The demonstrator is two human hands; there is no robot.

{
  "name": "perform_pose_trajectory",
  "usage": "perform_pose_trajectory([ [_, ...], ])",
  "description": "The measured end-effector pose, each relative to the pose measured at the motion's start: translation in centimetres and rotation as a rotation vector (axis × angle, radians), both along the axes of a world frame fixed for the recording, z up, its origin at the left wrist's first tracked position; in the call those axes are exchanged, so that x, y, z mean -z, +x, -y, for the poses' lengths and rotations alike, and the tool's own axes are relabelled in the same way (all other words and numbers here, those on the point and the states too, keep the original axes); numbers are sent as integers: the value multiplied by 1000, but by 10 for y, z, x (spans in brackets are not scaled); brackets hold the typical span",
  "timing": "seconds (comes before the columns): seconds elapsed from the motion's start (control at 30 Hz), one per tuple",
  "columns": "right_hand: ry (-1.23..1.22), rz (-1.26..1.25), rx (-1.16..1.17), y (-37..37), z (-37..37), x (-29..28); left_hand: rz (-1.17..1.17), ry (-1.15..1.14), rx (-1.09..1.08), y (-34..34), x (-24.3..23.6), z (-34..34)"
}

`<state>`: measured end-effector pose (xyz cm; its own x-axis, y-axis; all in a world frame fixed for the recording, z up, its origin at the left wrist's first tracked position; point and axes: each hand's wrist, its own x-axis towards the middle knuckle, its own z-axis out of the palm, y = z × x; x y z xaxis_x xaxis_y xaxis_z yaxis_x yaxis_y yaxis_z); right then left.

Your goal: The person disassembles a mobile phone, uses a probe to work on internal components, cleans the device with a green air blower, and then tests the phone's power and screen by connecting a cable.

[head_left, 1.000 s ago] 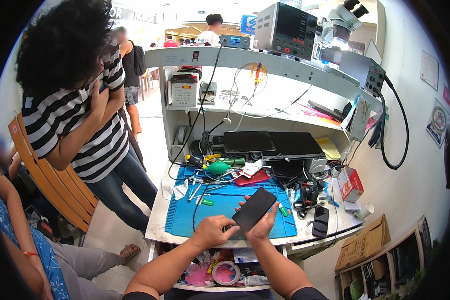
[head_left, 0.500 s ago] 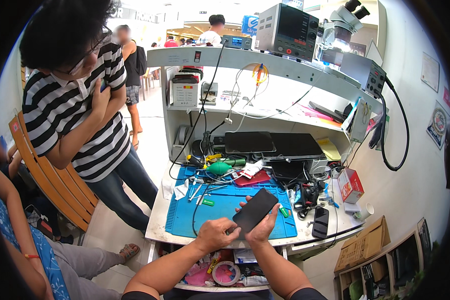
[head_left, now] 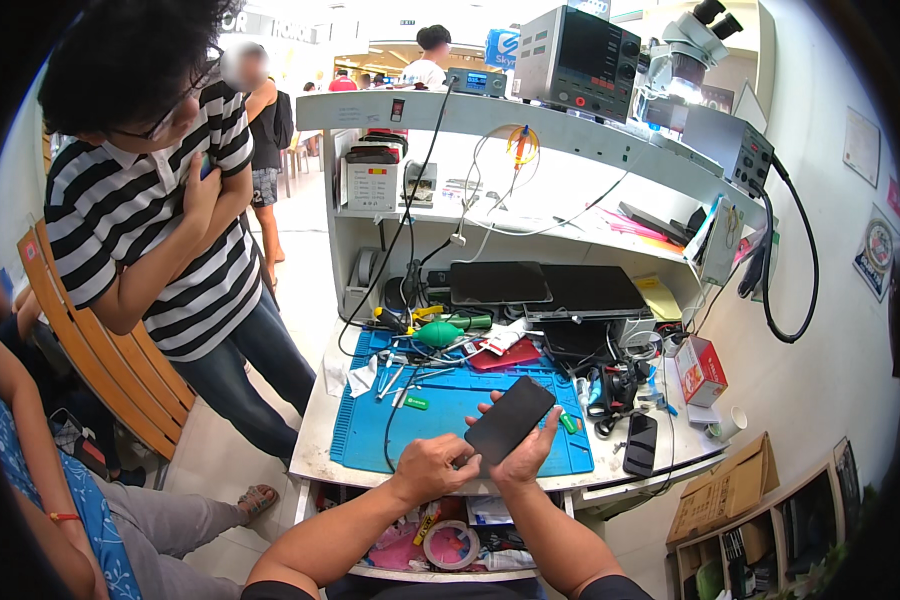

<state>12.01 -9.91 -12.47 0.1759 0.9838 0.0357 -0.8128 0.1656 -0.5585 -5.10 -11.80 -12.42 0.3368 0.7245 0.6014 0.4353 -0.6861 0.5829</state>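
A dark smartphone (head_left: 511, 420) with a black screen lies tilted in my right hand (head_left: 533, 452), whose fingers and thumb wrap its sides. My left hand (head_left: 432, 470) is closed at the phone's lower end. Its fingertips touch the near corner, and whatever is pinched there, if anything, is too small to make out. Both hands are over the near edge of a blue work mat (head_left: 370, 440). Small green pieces, slim tools and a green air blower (head_left: 437, 334) lie on the mat beyond them.
An open drawer below my forearms holds a roll of tape (head_left: 429, 545) and packets. Another phone (head_left: 640, 446), a cup (head_left: 730, 422) and a red-and-white box (head_left: 700, 372) stand or lie right. Cables hang from the shelf (head_left: 570, 135). A person in a striped shirt (head_left: 170, 270) stands left.
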Motion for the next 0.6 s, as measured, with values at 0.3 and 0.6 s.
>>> perform_pose_trajectory([
  [0.3,-6,-5,135,25,-13,-4,13,-5,49,-7,-7,-1],
  [0.6,-77,-30,133,24,-18,-2,-34,-66,34,-4,-6,-2],
])
